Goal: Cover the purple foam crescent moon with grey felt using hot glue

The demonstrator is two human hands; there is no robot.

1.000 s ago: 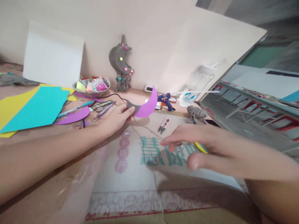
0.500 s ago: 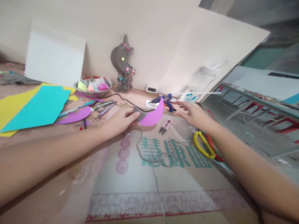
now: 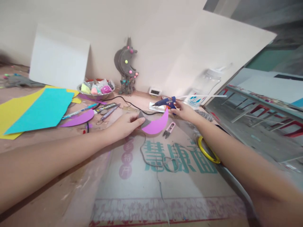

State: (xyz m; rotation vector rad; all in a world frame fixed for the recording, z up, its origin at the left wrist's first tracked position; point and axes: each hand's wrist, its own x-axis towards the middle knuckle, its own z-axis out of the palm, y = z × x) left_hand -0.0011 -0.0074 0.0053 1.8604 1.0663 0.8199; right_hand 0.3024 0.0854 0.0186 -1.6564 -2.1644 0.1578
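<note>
My left hand [image 3: 131, 123] pinches a purple paper crescent [image 3: 156, 125] at one end, where grey yarn [image 3: 144, 118] is wrapped round it. From that end a grey strand trails down over the printed plastic sheet. At the back, my right hand [image 3: 185, 111] has its fingers on the handle of a blue glue gun [image 3: 165, 102], whose nozzle points left and which has a long white glue stick in its rear. Pink thread snips [image 3: 169, 130] lie just right of the crescent. Yellow-handled scissors [image 3: 208, 150] are partly hidden under my right forearm.
A grey yarn-covered moon [image 3: 126, 63] with coloured balls leans on the wall. Left are a metal bowl [image 3: 94, 95] of clay packets, cyan paper [image 3: 41, 110], yellow paper [image 3: 11, 107], pens and another purple piece [image 3: 79, 119]. A small clock [image 3: 155, 91] and a clear bottle [image 3: 208, 82] stand behind.
My right hand has moved left to the glue gun and closed on its handle; before, it hovered open beside it. My left hand still holds the crescent. The view has shifted slightly.
</note>
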